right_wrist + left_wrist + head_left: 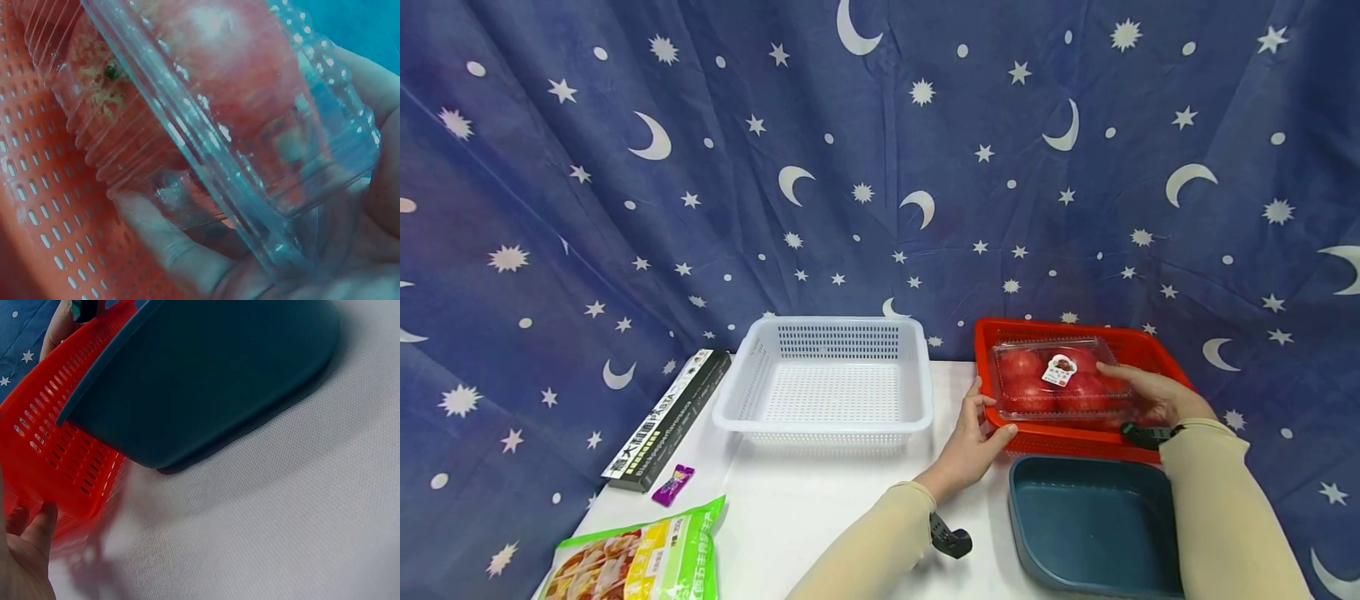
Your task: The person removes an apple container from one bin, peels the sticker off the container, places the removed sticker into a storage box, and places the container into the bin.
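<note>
A clear plastic box of red apples [1033,392], with a white label on its lid, lies in the red basket [1157,354]. My right hand [1165,396] grips the box's right end. In the right wrist view, fingers [181,250] reach under the ribbed plastic and an apple's stem end shows through. My left hand [970,446] holds the basket's front left corner, thumb at the front rim and fingers at the left side. In the left wrist view, fingertips [42,519] touch the slotted red wall.
In front of the red basket stands a dark teal tub [1093,521], partly behind the right sleeve. A white basket [823,437] stands at mid-table. To the left lie a black pasta box [670,417], a purple wrapped candy [673,485] and a green food bag [640,558]. A starry curtain [880,167] hangs behind.
</note>
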Demonstrator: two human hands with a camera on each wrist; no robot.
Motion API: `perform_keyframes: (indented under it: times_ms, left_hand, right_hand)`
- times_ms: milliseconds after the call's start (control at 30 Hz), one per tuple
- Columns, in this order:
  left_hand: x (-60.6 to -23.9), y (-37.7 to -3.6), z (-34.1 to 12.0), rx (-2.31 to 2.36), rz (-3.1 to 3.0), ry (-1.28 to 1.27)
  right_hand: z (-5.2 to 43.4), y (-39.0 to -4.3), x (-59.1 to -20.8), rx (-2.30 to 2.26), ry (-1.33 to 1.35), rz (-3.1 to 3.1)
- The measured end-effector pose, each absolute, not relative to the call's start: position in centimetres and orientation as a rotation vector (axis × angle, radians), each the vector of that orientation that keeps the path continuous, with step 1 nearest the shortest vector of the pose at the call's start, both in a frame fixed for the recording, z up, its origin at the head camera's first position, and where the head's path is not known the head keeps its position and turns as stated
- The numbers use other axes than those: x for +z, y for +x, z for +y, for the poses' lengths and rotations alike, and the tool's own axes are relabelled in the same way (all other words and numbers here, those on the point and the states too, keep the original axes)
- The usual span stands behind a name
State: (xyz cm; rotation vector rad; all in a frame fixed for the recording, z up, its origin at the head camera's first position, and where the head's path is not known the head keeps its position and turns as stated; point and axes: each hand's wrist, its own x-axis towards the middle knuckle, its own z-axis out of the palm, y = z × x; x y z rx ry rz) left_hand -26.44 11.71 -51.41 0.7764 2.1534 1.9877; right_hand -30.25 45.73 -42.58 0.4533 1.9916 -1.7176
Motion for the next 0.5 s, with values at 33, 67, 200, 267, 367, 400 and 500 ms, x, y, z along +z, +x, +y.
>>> perform_keyframes:
  times_ms: [33,67,200,267,367,400,500]
  left_hand:
    - [-51.44,-26.45,11.72,1.988,2.151,0.777]
    - [-51.45,-26.45,11.73,1.986,2.151,0.778]
    - [-51.42,-26.38,11.71,1.990,2.146,0.794]
    - [-51.37,-26.33,11.66,1.990,2.146,0.797]
    - [-51.38,-26.30,11.63,1.992,2.144,0.795]
    - [-51.39,-26.30,11.62,1.986,2.149,0.792]
    - [-51.44,-26.37,11.65,1.986,2.151,0.793]
  right_hand:
    - [45.76,-30.31,-42.71,-1.729,0.441,1.978]
    - [45.77,-30.35,-42.82,-1.743,0.434,1.964]
    - [45.77,-30.42,-43.00,-1.763,0.445,1.962]
    - [45.72,-30.43,-42.94,-1.774,0.470,1.968]
    - [45.74,-30.43,-42.86,-1.788,0.488,1.979]
    - [45.74,-30.41,-42.82,-1.792,0.488,1.984]
    - [45.74,-30.37,-42.70,-1.815,0.491,1.983]
